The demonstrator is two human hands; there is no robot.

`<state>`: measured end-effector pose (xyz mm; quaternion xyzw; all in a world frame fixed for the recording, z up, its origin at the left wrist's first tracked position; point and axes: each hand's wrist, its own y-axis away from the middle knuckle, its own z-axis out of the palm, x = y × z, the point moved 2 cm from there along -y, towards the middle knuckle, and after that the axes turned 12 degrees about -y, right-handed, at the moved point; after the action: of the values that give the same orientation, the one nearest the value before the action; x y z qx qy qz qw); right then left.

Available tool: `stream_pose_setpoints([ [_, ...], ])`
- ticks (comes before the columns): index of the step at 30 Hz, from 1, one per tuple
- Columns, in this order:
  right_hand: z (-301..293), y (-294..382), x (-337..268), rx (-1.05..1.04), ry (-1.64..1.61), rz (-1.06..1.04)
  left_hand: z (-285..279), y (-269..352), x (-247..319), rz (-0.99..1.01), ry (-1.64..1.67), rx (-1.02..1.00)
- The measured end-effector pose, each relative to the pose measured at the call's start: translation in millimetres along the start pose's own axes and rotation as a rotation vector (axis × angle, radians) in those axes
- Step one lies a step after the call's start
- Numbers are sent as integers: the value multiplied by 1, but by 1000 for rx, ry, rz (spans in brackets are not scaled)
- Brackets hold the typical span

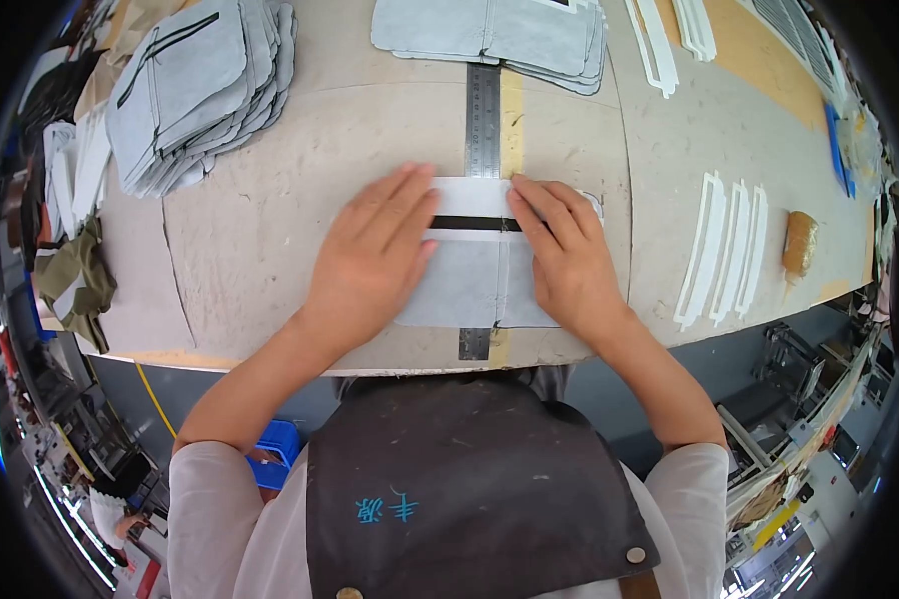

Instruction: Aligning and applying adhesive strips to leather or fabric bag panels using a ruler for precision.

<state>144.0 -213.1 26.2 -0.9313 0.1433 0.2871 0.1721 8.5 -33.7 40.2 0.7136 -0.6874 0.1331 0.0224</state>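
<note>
A pale blue-grey panel point(453, 288), apparently leather or fabric, lies flat before me across a steel ruler point(483, 120). Over its upper part runs a white strip point(470, 196), with a black band point(468, 223) showing just below. My left hand point(378, 258) rests palm down on the panel's left side, fingertips at the white strip. On the right side, my right hand point(573, 251) presses with spread fingers near the strip's top edge. Neither hand grips anything. Both hands cover the ends of the black band.
Stacks of similar grey panels lie at upper left point(187, 97) and top centre point(434, 30). White slotted frames point(738, 251) and a tan wrapped roll point(800, 243) lie to the right. Olive cloth point(79, 277) hangs at the table's left edge. A blue basket point(277, 449) stands below.
</note>
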Motion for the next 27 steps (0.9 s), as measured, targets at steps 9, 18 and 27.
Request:
stream_pose_setpoints([
  [9,0,2,-3,-32,83,-19,22,-25,33,106,44,-52],
  [18,2,4,-1,-16,87,-19,-4,7,-8,45,-71,-187],
  [27,1,2,-2,-23,62,-7,-15,27,-30,81,-120,-157],
])
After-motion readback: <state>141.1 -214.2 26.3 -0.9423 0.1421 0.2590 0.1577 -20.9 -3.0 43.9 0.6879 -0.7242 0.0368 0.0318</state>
